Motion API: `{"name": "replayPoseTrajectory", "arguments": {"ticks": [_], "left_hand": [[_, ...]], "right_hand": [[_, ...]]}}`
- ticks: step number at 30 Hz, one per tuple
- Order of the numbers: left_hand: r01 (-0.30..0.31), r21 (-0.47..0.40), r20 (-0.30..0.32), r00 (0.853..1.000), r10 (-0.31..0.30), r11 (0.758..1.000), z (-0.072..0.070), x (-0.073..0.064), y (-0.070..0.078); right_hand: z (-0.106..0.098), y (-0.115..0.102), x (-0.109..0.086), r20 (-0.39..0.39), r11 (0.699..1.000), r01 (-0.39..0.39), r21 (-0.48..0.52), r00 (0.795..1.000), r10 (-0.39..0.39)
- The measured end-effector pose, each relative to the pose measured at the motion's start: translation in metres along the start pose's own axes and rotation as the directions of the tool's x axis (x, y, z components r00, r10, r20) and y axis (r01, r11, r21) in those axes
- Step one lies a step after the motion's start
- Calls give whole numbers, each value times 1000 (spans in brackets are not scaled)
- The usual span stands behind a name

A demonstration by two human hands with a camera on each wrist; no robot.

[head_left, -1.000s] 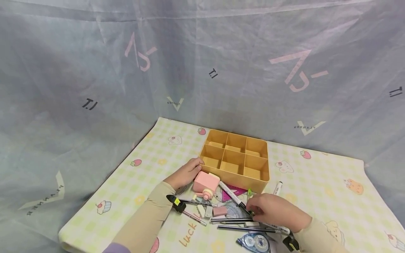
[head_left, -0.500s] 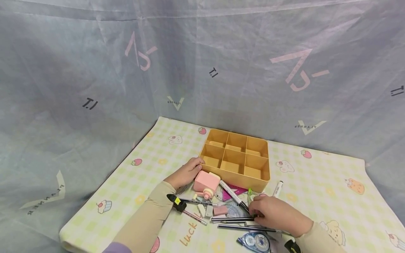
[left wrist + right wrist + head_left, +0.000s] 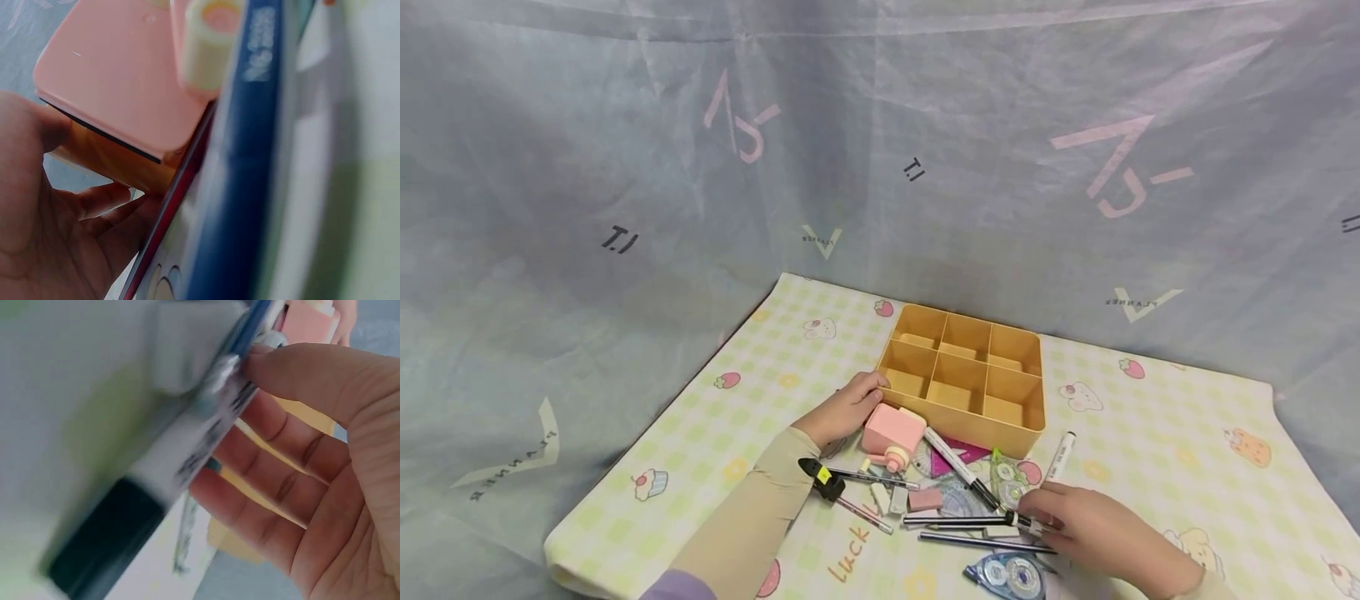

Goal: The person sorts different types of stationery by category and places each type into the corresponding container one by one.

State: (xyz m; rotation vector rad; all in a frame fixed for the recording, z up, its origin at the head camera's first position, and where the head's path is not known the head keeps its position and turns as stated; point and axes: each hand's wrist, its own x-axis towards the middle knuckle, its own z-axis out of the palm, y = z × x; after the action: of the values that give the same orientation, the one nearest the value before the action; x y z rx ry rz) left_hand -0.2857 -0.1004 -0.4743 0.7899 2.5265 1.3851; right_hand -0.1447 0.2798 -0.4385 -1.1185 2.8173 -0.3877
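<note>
In the right wrist view the right hand [image 3: 312, 450] is holding a marker [image 3: 162, 469] in a narrow grip, the thumb pressing one side and bent fingers lying behind the barrel. Motion is blurring the marker: the black cap is showing near the lower left, but the lettering is too smeared to read, and the far end is merging with a dark blue thing beside the thumb. In the head view that marker is lying low over the table [image 3: 1150, 433], mostly hidden by the hand, which is also covering the right ends of two dark pencils [image 3: 977, 542] and the near end of a white pen [image 3: 1060, 458].

The left hand [image 3: 842, 412] is gripping the near left corner of the box [image 3: 977, 425], its grip closed round the wall; some fingertips are disappearing behind the box in the left wrist view. There the sharpener [image 3: 112, 75] is running off the top edge, and a blue pencil [image 3: 237, 175] is crossing close to the lens, out of focus and cut off at both ends.

Between the hands, a second marker [image 3: 955, 456] is lying across a magenta triangle [image 3: 977, 452], hiding part of it. The bottom edge is nearly cutting the blue tape [image 3: 1018, 577].
</note>
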Motion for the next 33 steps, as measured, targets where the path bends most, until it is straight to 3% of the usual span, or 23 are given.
{"name": "replayPoseTrajectory", "arguments": {"ticks": [7,9,14,18,22,25,31,33], "left_hand": [[-16,-11,-5,1000,16,1000,1,3,-5],[-24,-6,-6,1000,24,1000,1,4,-7],[-6,-10,-3,1000,6,1000,1,3,-7],[-11,-10,0,1000,11,1000,2,3,-8],[-30,-12,-2,1000,30,999,1,3,-10],[-26,-19,-8,1000,26,999,1,3,-9],[1,-41,-5,1000,-2,999,2,1,-4],[18,-56,0,1000,-18,998,2,1,-2]], "right_hand": [[1,18,-30,20,997,-63,47,998,62],[0,23,-39,45,991,-116,73,993,113],[-2,40,-64,156,944,-287,163,952,263],[0,56,-83,190,916,-343,210,933,306],[4,69,-98,90,953,-240,185,970,226],[7,76,-104,43,970,-170,177,985,165],[4,83,-109,138,939,-212,272,974,180],[5,83,-111,98,934,-176,310,983,153]]}}
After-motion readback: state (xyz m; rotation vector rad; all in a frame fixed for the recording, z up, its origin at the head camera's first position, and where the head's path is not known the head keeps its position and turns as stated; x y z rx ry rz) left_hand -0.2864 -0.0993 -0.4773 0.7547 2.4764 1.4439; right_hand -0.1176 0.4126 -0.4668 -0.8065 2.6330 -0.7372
